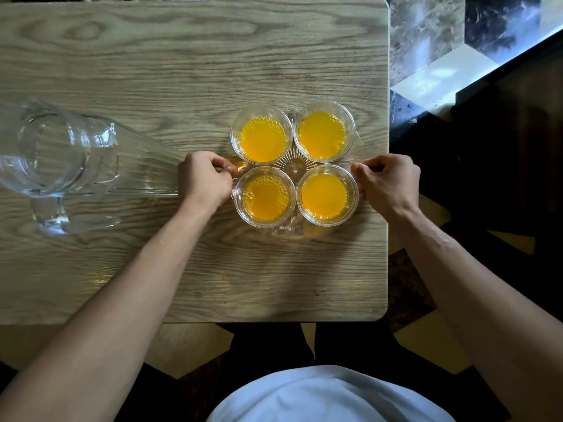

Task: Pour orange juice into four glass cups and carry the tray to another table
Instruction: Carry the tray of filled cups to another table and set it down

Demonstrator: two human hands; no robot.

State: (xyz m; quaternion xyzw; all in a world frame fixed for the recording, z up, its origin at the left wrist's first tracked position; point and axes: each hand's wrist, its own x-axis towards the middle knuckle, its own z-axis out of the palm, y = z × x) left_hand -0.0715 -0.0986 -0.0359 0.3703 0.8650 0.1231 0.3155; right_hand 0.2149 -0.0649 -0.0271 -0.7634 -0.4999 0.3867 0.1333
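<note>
Your clear glass tray (294, 170) sits on the wooden table (182, 71), close to its right edge, with four glass cups (262, 139) packed two by two on it, rims nearly touching, all holding orange juice (323, 196). Your left hand (204, 178) is curled onto the tray's left rim, fingers pinching it, knuckles up. Your right hand (388, 182) does the same on the tray's right rim, fingers bent around the edge, right by the table's edge. Both forearms angle in from the near side. Left of the tray there's an empty glass pitcher (58, 153), handle toward you, just beside your left hand. Beyond the tray the table has plenty of open wood. Right of the tray, past the edge, you've got patterned marble floor (426, 41).
</note>
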